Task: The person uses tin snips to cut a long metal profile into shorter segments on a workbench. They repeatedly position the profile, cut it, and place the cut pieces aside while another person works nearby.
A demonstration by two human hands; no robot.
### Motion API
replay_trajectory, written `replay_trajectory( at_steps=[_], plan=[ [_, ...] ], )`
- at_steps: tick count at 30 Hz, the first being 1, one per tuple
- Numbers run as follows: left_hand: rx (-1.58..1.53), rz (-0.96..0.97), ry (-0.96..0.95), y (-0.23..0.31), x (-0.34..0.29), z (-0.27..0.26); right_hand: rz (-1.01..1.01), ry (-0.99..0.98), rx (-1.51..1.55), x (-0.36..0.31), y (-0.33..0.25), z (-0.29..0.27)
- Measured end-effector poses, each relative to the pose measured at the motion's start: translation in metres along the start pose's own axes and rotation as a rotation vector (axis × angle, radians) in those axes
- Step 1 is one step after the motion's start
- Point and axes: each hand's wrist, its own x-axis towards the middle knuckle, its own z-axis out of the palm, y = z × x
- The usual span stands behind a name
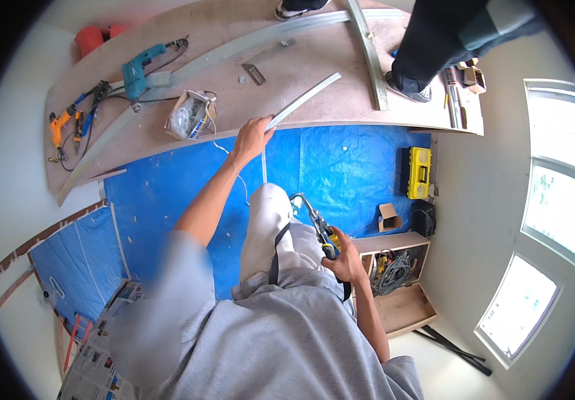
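From where I stand, the person in the grey shirt has the left hand [253, 141] closed around the near end of a pale metal strip [306, 98], right at the edge of the wooden platform [214, 70]. The strip slants out over the boards, away from the body and to the right. The right hand [346, 260], down beside the thigh, is wrapped around the handles of some snips [316, 219] (whether the blades are parted, I can't tell). They point up toward the knee, well apart from the strip.

Left of the strip sit an open box [191, 115] of clear plastic bits and, beyond it, a teal drill [137, 72]. Somebody else's shoe [409, 88] is planted on the platform, just beside a long metal bar [369, 61]. Below, a blue sheet [341, 170] covers the floor, with a yellow toolbox [419, 173] on the right.
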Motion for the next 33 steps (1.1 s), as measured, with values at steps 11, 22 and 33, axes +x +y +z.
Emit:
replay_trajectory(
  at_steps=[11,22,33],
  plan=[
    [0.207,0.061,-0.082,-0.044,0.088,0.066,-0.139,-0.293,0.137,0.147,-0.038,-0.028],
    [0.281,-0.128,-0.072,-0.038,0.071,0.071,-0.316,-0.664,0.018,0.287,-0.101,-0.061],
    [0.201,-0.346,0.221,-0.004,0.042,0.074,-0.562,-0.994,-0.132,0.379,-0.171,-0.078]
  ],
)
